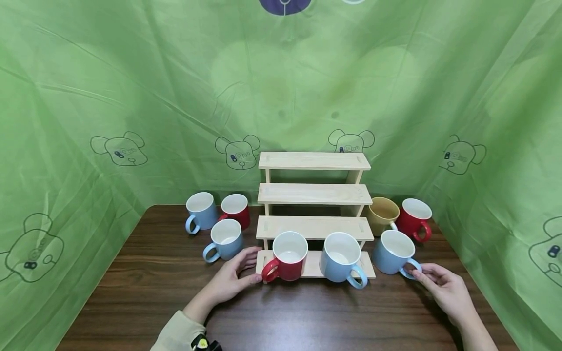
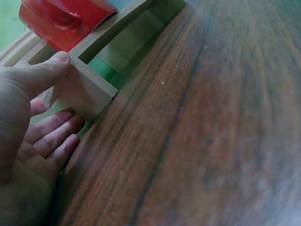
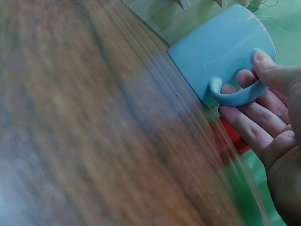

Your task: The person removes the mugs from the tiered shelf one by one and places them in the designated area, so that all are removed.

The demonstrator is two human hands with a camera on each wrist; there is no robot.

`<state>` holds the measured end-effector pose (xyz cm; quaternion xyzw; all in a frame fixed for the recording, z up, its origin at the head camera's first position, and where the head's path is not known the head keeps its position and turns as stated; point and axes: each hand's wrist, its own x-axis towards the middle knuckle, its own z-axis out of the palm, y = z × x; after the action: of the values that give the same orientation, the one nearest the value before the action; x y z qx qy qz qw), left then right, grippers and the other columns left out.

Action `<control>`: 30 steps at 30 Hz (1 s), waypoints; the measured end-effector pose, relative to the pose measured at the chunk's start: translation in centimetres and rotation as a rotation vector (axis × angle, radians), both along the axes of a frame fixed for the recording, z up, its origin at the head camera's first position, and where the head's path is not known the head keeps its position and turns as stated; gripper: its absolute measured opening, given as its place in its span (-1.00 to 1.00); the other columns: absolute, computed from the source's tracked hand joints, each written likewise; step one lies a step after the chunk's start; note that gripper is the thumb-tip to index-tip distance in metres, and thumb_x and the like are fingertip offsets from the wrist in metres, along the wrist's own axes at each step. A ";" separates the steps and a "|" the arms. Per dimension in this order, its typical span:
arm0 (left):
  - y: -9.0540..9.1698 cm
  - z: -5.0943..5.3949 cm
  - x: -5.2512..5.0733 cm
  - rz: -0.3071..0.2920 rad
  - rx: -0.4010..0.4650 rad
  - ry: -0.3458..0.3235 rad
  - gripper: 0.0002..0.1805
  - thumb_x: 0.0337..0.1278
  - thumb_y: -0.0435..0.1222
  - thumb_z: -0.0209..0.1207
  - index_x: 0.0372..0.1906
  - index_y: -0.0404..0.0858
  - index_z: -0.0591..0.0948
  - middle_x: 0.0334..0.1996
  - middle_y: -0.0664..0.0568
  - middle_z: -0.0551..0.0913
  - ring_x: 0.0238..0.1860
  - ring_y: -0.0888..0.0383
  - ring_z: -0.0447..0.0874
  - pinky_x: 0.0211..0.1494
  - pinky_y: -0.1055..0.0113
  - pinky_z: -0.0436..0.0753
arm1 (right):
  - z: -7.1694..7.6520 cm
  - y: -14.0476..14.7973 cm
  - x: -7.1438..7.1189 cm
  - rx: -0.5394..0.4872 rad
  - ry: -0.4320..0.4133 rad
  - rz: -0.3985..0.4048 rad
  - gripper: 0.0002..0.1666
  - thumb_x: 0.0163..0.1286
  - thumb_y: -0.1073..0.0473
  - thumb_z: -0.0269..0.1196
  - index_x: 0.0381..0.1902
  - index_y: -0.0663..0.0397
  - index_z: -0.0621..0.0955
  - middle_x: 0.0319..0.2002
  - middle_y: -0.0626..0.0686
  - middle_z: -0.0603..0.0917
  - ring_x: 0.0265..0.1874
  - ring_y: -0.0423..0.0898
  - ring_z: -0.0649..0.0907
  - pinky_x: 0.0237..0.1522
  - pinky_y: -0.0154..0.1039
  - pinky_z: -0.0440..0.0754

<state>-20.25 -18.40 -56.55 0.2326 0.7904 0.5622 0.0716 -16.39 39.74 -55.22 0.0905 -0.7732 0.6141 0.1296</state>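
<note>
A wooden rack of stepped shelves [image 1: 314,194] stands on the table, with a red mug [image 1: 291,256] and a light blue mug [image 1: 341,257] on its lowest step. At that step's left end, my left hand [image 1: 233,278] holds the corner, thumb in front and fingers by the side panel [image 2: 87,92]. To the right of the rack, my right hand [image 1: 448,290] pinches the handle of another light blue mug [image 1: 393,252]. In the right wrist view, this blue mug [image 3: 221,52] is upright relative to the table, its handle between thumb and fingers.
Left of the rack are two blue mugs [image 1: 226,239] [image 1: 202,211] and a red mug [image 1: 235,210]. Behind the held mug stand a yellow mug [image 1: 382,217] and a red mug [image 1: 414,218]. A green cloth [image 1: 281,87] hangs around the brown wooden table [image 1: 131,292].
</note>
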 end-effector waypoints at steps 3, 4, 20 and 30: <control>0.0 0.0 0.0 -0.003 0.005 0.004 -0.25 0.44 -0.21 0.45 0.60 -0.14 0.39 0.43 -0.07 0.62 0.44 -0.07 0.59 0.55 0.04 0.56 | -0.1 0.0 0.0 -0.017 -0.002 0.011 -0.81 0.45 0.64 0.31 -0.03 0.71 0.61 -0.20 -0.02 0.89 -0.20 -0.30 0.85 -0.22 -0.46 0.79; 0.0 0.0 0.0 -0.004 0.006 0.005 -0.24 0.44 -0.22 0.45 0.60 -0.15 0.39 0.43 -0.08 0.61 0.44 -0.07 0.59 0.55 0.05 0.56 | -0.1 0.1 0.0 -0.022 -0.003 0.015 -0.81 0.45 0.64 0.30 -0.03 0.71 0.61 -0.19 -0.02 0.89 -0.20 -0.30 0.85 -0.21 -0.46 0.79; -0.1 0.1 0.1 -0.006 0.009 0.010 -0.24 0.44 -0.22 0.45 0.60 -0.18 0.39 0.43 -0.09 0.61 0.44 -0.08 0.59 0.55 0.06 0.56 | -0.1 0.2 0.1 -0.042 -0.010 0.035 -0.80 0.46 0.64 0.29 0.00 0.69 0.62 -0.17 -0.02 0.90 -0.17 -0.28 0.86 -0.16 -0.44 0.80; 0.0 0.2 0.1 -0.001 0.004 0.007 -0.24 0.44 -0.21 0.46 0.60 -0.15 0.39 0.44 -0.07 0.61 0.44 -0.06 0.59 0.56 0.05 0.56 | 0.8 0.2 0.2 0.003 -0.035 -0.032 -0.70 0.44 0.60 0.35 0.10 0.55 0.64 -0.16 -0.07 0.90 -0.17 -0.32 0.85 -0.16 -0.49 0.77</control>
<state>-20.16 -18.35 -56.39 0.2351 0.7893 0.5631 0.0684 -16.15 39.95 -54.45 0.0677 -0.7775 0.6124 0.1256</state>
